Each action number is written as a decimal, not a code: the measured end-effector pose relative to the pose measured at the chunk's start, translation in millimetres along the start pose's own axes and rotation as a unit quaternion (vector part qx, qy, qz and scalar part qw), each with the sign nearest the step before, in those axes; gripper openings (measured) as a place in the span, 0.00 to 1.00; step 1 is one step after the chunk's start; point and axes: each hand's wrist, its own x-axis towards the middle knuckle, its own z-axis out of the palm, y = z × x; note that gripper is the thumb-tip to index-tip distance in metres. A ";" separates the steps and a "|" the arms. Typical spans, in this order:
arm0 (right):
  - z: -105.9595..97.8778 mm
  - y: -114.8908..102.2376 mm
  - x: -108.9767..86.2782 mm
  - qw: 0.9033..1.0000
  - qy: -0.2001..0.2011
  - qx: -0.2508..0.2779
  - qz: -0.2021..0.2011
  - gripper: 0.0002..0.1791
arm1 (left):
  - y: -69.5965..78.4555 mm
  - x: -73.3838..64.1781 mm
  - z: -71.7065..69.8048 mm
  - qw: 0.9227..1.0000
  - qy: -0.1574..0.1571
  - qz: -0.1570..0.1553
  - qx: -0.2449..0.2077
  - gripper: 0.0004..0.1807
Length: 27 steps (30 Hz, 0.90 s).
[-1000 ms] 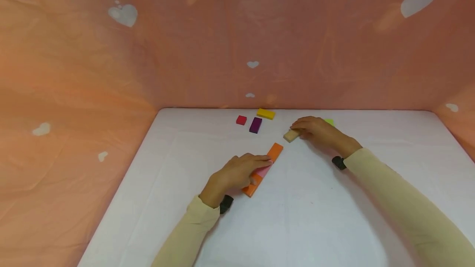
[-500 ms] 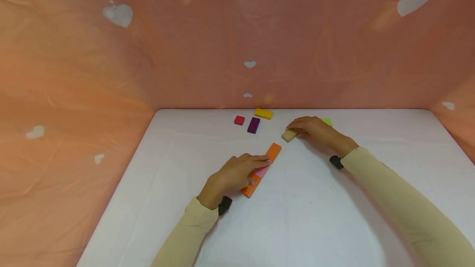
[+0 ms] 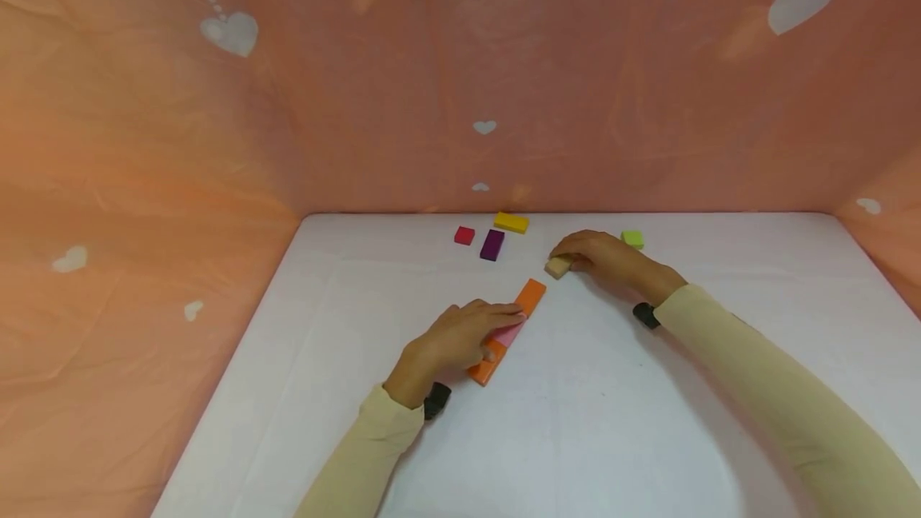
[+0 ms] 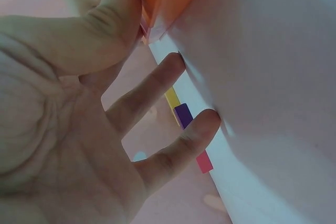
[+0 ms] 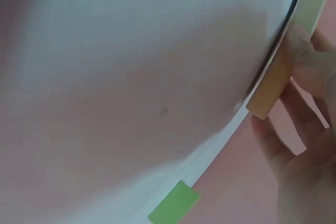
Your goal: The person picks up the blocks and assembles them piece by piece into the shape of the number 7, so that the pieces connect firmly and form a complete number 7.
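Note:
In the head view a row of blocks lies slanted on the white table: a far orange block [image 3: 531, 295], a pink block [image 3: 509, 333] and a near orange block [image 3: 484, 372]. My left hand [image 3: 460, 336] rests over this row, thumb on the near orange block and outstretched fingers across the pink one, partly hiding both. In the left wrist view two spread fingers [image 4: 152, 95] reach down to the table. Just beyond the row's far end, my right hand [image 3: 608, 256] pinches a plain wooden block [image 3: 557, 266] between thumb and fingers, as the right wrist view also shows.
Behind the row lie a red block [image 3: 464, 236], a purple block [image 3: 492, 245] and a yellow block [image 3: 512, 222]. A lime green block [image 3: 632, 239] lies beyond my right hand. An orange cloth [image 3: 403, 102] with pale hearts stands behind the white table [image 3: 612, 422].
My right hand has shifted slightly left and nearer the row with the wooden block, uncovering more of the green block. My left hand stays on the row. The head view has shifted slightly.

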 end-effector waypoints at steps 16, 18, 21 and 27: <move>2.5 -12.2 7.9 0.999 -0.005 0.002 -0.040 0.16 | -2.8 3.5 -0.2 1.000 0.007 -0.002 0.001 0.37; 3.9 -13.2 8.0 0.999 -0.007 0.005 -0.041 0.16 | -2.1 3.8 0.2 1.000 0.006 -0.002 -0.001 0.37; 7.3 -13.0 8.3 0.999 -0.015 0.007 -0.037 0.16 | -1.0 3.8 1.6 1.000 0.005 -0.005 -0.003 0.37; 12.5 -13.4 11.2 0.998 -0.010 -0.025 -0.064 0.16 | -2.0 3.1 2.5 1.000 0.010 -0.005 0.002 0.37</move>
